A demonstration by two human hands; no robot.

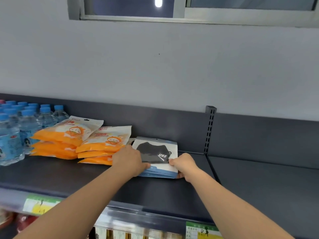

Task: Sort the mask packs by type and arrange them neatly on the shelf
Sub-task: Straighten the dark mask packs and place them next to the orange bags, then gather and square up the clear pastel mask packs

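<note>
Mask packs (156, 152) between hands (128, 158) (183, 163), orange packs (101, 144) just left, open shelf (259, 187) right

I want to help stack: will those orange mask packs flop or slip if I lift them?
Probably floppy: the orange packs bulge and sag like soft pouches. Likely slippery too, since the glossy piles sit unevenly. Thin, so probably light.

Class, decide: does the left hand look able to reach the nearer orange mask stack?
Probably yes: the left hand sits right beside that orange mask stack, nothing between, though it grips the black-mask packs.
</note>
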